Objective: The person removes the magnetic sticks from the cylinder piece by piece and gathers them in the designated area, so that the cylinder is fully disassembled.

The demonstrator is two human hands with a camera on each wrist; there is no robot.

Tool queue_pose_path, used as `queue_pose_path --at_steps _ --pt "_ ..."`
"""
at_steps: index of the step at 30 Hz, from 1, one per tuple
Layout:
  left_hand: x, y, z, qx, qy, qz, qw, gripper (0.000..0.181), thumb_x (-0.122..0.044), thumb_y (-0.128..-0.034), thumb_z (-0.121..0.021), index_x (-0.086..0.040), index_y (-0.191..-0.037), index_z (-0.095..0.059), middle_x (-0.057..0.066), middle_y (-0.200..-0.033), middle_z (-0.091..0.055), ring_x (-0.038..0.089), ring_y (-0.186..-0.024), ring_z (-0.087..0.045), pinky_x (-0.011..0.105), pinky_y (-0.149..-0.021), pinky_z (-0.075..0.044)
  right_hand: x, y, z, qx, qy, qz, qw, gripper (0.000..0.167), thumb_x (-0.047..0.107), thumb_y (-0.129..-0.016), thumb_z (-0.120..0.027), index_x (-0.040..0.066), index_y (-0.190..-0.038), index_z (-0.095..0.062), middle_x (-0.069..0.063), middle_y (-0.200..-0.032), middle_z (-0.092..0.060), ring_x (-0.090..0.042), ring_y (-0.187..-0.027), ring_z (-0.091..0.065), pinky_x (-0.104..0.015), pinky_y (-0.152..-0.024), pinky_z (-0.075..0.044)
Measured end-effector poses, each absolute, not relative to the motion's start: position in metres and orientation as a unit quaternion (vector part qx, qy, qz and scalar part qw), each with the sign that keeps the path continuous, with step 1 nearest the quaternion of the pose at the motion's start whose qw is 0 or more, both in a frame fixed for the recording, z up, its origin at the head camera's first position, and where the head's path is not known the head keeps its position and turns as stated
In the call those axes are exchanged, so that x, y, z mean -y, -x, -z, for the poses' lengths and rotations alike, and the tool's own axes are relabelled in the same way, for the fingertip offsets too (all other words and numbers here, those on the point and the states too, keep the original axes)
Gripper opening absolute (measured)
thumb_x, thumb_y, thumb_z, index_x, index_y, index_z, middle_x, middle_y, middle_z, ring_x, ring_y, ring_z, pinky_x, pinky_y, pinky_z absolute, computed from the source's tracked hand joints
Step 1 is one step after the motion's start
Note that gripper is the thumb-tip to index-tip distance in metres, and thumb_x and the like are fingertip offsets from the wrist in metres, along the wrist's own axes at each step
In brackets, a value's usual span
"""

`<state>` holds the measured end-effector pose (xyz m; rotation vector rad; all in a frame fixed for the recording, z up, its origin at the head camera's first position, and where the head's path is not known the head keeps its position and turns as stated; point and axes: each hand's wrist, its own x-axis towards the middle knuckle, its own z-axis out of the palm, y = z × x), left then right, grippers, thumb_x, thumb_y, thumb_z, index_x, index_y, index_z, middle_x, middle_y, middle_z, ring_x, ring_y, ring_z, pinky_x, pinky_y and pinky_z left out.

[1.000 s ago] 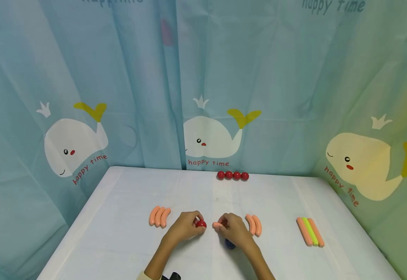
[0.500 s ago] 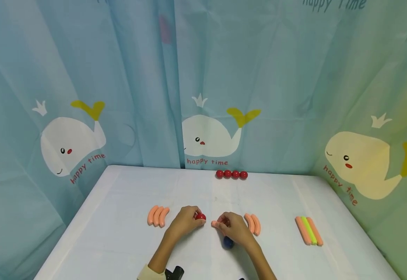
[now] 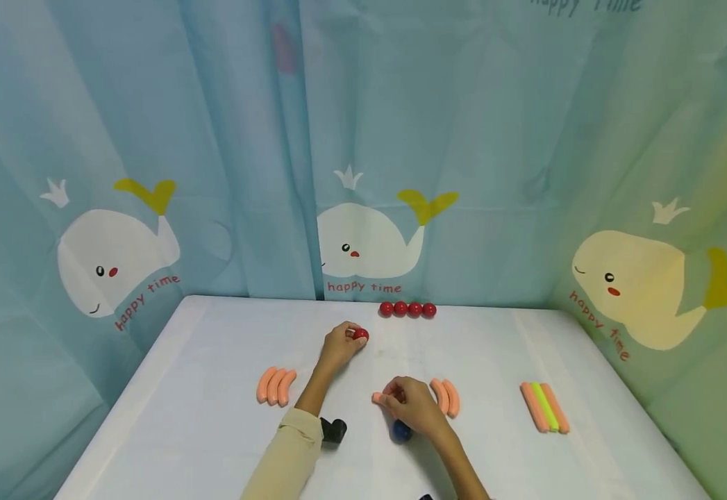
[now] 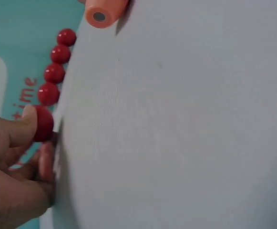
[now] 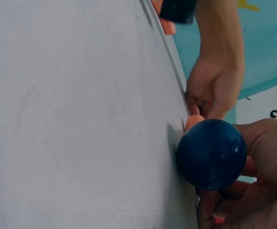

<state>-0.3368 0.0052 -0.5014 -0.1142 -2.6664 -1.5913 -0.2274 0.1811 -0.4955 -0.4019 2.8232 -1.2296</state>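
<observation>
My left hand [image 3: 341, 347] reaches over the far part of the table and pinches a red ball [image 3: 361, 335] between thumb and fingers. In the left wrist view, that red ball [image 4: 44, 124] appears in front of a row of red balls [image 4: 54, 73]. Nearer the middle, my right hand [image 3: 414, 404] pinches a salmon-coloured stick [image 3: 377, 398], whose end [image 4: 99, 17] shows a grey disc in the left wrist view. A dark blue ball [image 3: 401, 431] is below the right hand; whether it touches the stick or fingers cannot be told. The right fingers partly hide the stick.
Along the table's back edge stand several red balls [image 3: 407, 310]. Curved salmon sticks lie in a left group [image 3: 276, 386] and a right group [image 3: 445, 398]. Farther right are straight sticks [image 3: 545, 407], two salmon and one green. A whale-printed curtain [image 3: 494, 139] hangs behind.
My left hand has moved forward, away from me, carrying the red ball toward the back row. The right hand stays about where it was with the stick. The view has shifted slightly.
</observation>
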Motion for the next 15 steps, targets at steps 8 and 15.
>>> queue_pose_path --at_steps 8,15 --pt "-0.022 0.368 0.504 0.841 0.002 0.538 0.061 0.027 -0.009 -0.0832 -0.076 -0.004 -0.109 -0.069 0.013 -0.1 -0.069 0.024 -0.091 -0.062 0.039 -0.084 -0.052 -0.182 0.227 0.493 -0.905 0.137 0.403 0.015 0.018 0.024 -0.091 -0.068 0.007 -0.086 -0.066 0.004 -0.068 -0.058 -0.003 -0.059 -0.051 -0.02 -0.054 -0.045" --pt "-0.032 0.382 0.505 0.848 -0.018 0.524 0.075 0.03 -0.011 -0.0839 -0.076 -0.006 -0.112 -0.069 0.012 -0.101 -0.07 0.025 -0.093 -0.062 0.042 -0.085 -0.049 -0.182 0.223 0.493 -0.907 0.13 0.4 0.021 0.022 0.028 -0.092 -0.068 0.007 -0.086 -0.066 0.004 -0.068 -0.058 -0.002 -0.058 -0.05 -0.02 -0.053 -0.044"
